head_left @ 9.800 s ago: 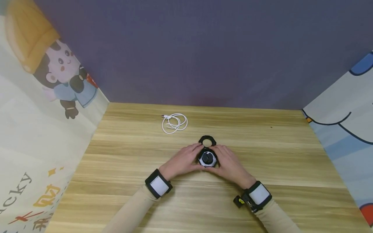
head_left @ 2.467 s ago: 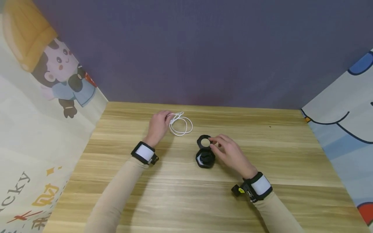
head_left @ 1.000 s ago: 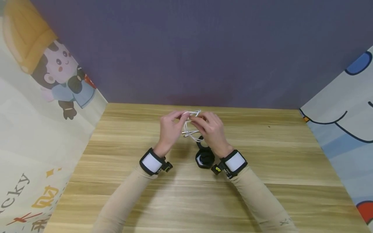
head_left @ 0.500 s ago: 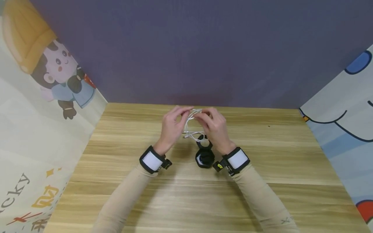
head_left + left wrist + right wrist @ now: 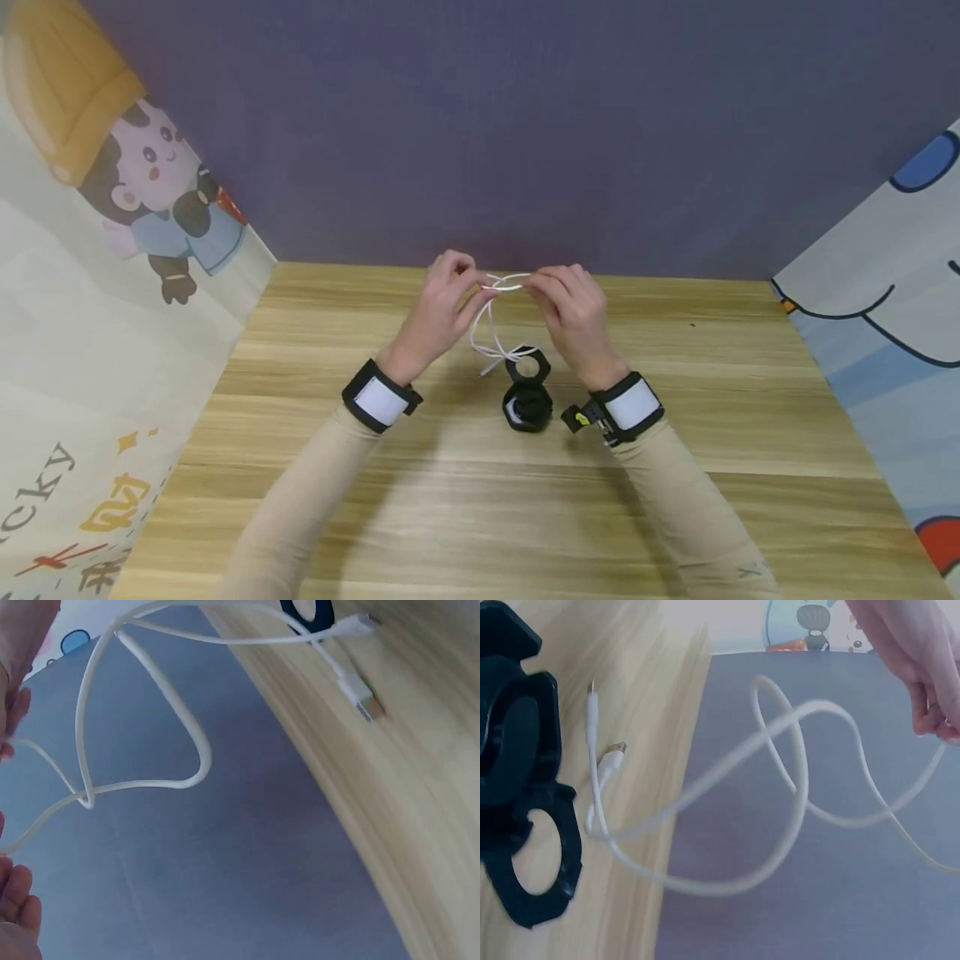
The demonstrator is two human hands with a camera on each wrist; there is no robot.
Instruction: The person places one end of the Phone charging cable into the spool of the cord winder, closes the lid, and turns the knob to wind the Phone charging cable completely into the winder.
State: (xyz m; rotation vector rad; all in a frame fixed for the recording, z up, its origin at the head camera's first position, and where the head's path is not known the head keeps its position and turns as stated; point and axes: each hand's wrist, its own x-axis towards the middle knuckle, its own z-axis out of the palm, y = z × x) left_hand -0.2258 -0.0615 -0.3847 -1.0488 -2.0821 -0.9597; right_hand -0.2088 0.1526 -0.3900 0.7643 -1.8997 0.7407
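White cable point(image 5: 491, 333), thin and looped, pinched in the grip of left hand point(image 5: 438, 312) and right hand point(image 5: 577, 321).

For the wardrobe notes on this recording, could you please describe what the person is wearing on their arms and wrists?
Both arms are in long beige sleeves. Each wrist carries a black strap with a white rectangular panel: left wristband, right wristband. A small black device with a yellow spot hangs off the right one. The left hand and right hand are bare.
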